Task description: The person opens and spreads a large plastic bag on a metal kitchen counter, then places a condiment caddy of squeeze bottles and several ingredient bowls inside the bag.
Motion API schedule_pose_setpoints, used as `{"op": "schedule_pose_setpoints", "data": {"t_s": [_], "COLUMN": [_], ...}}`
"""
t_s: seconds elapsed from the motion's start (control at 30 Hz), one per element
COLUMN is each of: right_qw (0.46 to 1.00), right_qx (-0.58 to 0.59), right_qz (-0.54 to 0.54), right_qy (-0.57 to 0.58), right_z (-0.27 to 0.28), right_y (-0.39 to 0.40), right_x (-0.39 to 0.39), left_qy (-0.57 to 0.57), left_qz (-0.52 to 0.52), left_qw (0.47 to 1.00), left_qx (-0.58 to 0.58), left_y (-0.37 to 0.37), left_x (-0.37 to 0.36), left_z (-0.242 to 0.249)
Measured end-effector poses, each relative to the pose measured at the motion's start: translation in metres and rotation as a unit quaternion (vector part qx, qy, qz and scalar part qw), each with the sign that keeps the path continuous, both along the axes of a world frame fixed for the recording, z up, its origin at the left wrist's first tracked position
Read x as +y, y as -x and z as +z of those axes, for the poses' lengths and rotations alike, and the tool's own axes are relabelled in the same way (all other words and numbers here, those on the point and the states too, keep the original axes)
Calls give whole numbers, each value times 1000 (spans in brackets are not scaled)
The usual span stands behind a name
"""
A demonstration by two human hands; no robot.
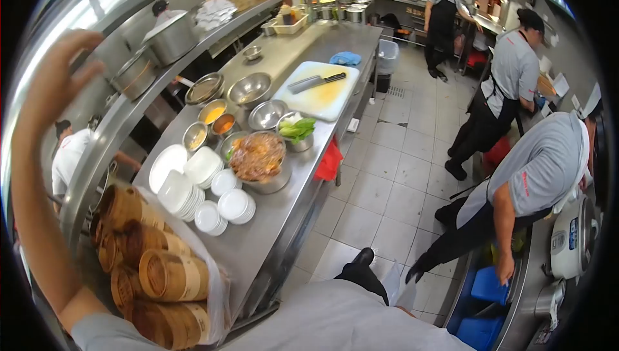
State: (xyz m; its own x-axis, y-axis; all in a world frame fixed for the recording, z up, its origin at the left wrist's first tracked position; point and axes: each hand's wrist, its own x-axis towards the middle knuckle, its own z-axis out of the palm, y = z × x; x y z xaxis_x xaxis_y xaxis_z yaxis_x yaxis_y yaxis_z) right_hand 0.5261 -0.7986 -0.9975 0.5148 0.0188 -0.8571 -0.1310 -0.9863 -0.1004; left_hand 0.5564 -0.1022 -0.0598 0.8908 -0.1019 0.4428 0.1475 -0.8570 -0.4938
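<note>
My left hand [57,79] is raised at the far left, slightly blurred, with thumb and fingers apart and nothing between them. It is nearest to the steel upper shelf [187,62], where a pot [134,75] and a larger stockpot [171,38] stand. Below my forearm, bamboo steamers [173,275] are piled in a clear plastic bag on the counter. Beside them stand stacks of white plates and small dishes [236,205]. My right hand is out of view.
On the steel counter [271,38] are a bowl of brown, saucy food [256,156], leafy greens [296,129], metal bowls [250,90] and a cleaver [305,85] on a white cutting board [329,101]. Co-workers [525,177] stand along the right side; blue bins [489,286] sit low there.
</note>
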Motion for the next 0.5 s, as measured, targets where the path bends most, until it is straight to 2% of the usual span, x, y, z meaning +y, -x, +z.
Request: {"op": "schedule_pose_setpoints", "data": {"t_s": [0.07,0.1,0.17,0.27,0.3,0.37,0.4,0.43,0.47,0.5], "right_qw": [999,999,997,992,986,922,877,831,782,751], "right_qx": [7,12,19,35,-95,-306,-386,-454,-516,-549], "right_qz": [-30,-44,-69,-121,-132,-197,-232,-254,-272,-278], "right_qy": [-14,-20,-28,-23,30,133,169,196,219,240], "right_z": [0,-3,-5,-49,42,291,400,493,576,624], "right_y": [-15,-23,-45,-82,-138,-223,-246,-262,-278,-286], "right_x": [8,15,17,-12,-52,-74,-65,-47,-26,-1], "left_qy": [108,86,95,135,135,246,252,250,247,273], "left_qz": [19,26,-82,-257,-264,-339,-346,-326,-304,-254], "left_qw": [992,986,953,832,828,688,681,714,745,780], "left_qx": [60,138,274,473,476,593,594,567,540,502], "left_y": [-61,-86,-129,-173,-189,-218,-236,-256,-279,-303], "left_x": [-88,-123,-188,-242,-249,-260,-259,-253,-247,-241], "left_z": [-52,-68,-104,-141,-142,-145,-144,-140,-137,-139]}}
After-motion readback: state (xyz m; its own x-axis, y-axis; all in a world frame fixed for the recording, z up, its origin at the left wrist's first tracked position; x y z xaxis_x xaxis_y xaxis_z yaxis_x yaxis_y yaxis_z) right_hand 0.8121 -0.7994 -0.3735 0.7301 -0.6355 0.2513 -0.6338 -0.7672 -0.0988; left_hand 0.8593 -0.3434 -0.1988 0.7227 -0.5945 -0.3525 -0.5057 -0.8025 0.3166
